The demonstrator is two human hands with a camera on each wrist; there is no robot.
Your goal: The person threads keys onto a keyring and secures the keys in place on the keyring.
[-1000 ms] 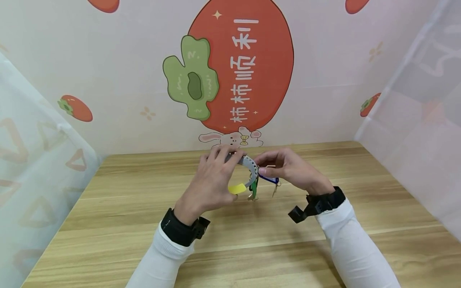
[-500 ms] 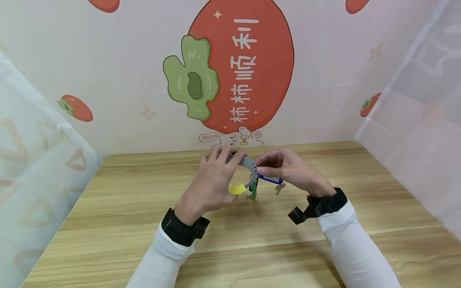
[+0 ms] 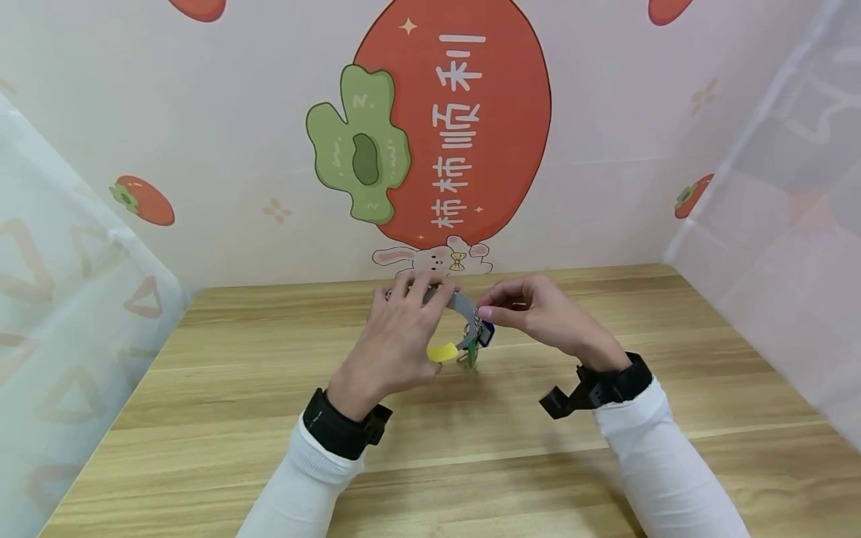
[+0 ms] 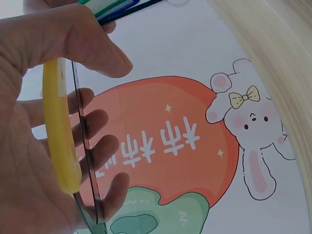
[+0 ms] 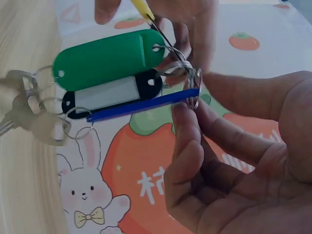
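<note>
My left hand (image 3: pixel 397 340) grips a flat grey curved band (image 3: pixel 468 312) with a yellow grip (image 4: pixel 61 131), fingers over the top and thumb below. At the band's right side my right hand (image 3: pixel 548 317) pinches a metal split ring (image 5: pixel 197 90) between thumb and fingertips. A green key tag (image 5: pixel 109 61), a black key tag (image 5: pixel 71 104) and a blue key tag (image 5: pixel 141 107) hang by the band on rings. Several keys (image 5: pixel 29 109) dangle from the tags' far ends, blurred in the right wrist view. The left fingers partly cover the band in the head view.
Both hands are above a wood-grain table (image 3: pixel 430 463). Behind it stands a white backdrop (image 3: pixel 235 112) printed with a large red persimmon and a rabbit. Pale patterned sheets hang at the left and right sides.
The blue key tag, which stuck out to the right below my right hand, has swung left against the band. The green tag has turned slightly. My left hand has stayed nearly still.
</note>
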